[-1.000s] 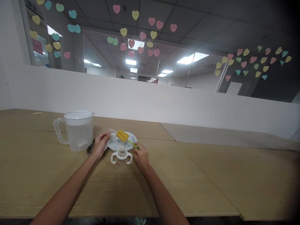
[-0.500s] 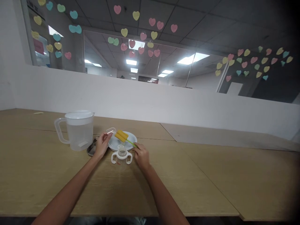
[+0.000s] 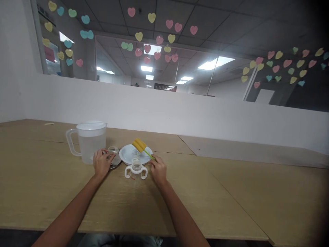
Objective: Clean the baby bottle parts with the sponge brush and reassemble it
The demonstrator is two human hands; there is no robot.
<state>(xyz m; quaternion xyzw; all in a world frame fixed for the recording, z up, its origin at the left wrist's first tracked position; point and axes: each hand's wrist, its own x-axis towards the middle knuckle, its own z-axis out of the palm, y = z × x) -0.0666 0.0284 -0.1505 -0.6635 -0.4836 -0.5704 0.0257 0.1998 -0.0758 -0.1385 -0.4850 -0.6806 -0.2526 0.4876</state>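
Note:
My right hand [image 3: 158,170] grips the thin green handle of a yellow sponge brush [image 3: 139,145], whose head is raised over the far part of a white plate [image 3: 123,157]. To the left, my left hand [image 3: 102,163] pinches a clear dome-shaped cap [image 3: 113,150] above a round metal dish [image 3: 116,165]. Between my hands a clear baby bottle [image 3: 136,166] with two white side handles stands upright and uncapped. A clear bottle nipple [image 3: 138,155] shows at the plate, partly behind the bottle.
A large translucent lidded pitcher [image 3: 92,142] stands just behind my left hand, its handle pointing left. Farther back on the wooden table [image 3: 218,195] lies a small pale flat piece [image 3: 49,124]. A white wall [image 3: 154,109] closes off the table's back.
My left hand has carried the clear cap left, from the plate's edge to over the metal dish. The sponge brush has lifted slightly away from it. The view has shifted a little.

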